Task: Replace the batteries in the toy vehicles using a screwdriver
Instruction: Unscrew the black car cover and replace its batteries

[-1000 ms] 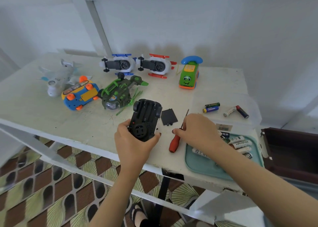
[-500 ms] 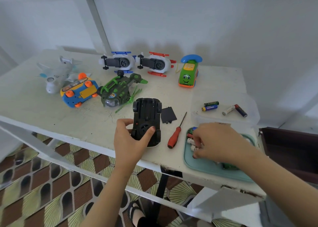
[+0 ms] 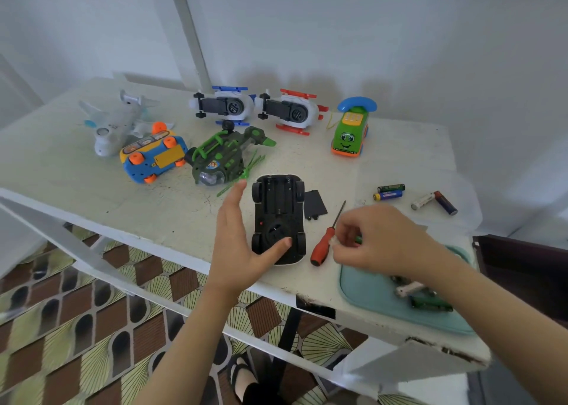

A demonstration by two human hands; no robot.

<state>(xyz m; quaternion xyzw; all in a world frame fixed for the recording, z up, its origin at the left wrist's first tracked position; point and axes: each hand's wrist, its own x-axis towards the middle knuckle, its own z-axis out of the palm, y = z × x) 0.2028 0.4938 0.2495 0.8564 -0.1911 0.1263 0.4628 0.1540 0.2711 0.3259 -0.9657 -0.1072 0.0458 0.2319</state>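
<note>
Pinching batteries (image 3: pixel 358 239) in your right grip (image 3: pixel 381 238) while your released left grip (image 3: pixel 235 248) only thumbs the upturned toy car (image 3: pixel 278 208), you risk it skidding off the surface (image 3: pixel 92 183) edge.

A white table (image 3: pixel 76 171) with a scuffed, speckled top is standing against a pale wall (image 3: pixel 399 35). Its paint is chipping along the front edge, where a patch of black tape (image 3: pixel 315 307) is showing. A white post (image 3: pixel 187 35) is rising, slightly slanted, behind the back edge. A teal tray (image 3: pixel 368 291) is lying at the front right corner, and a clear plastic container (image 3: pixel 424 177) is sitting just behind it, by the right edge. A dark brown object (image 3: pixel 522 266), too cropped to identify, is standing beyond the right edge. Under the front edge a white bar (image 3: pixel 76 251) is running at a slant and a black leg (image 3: pixel 285 337) is reaching down. A floor (image 3: pixel 61 327) of brown and yellow-green patterned tiles is spreading beneath.
</note>
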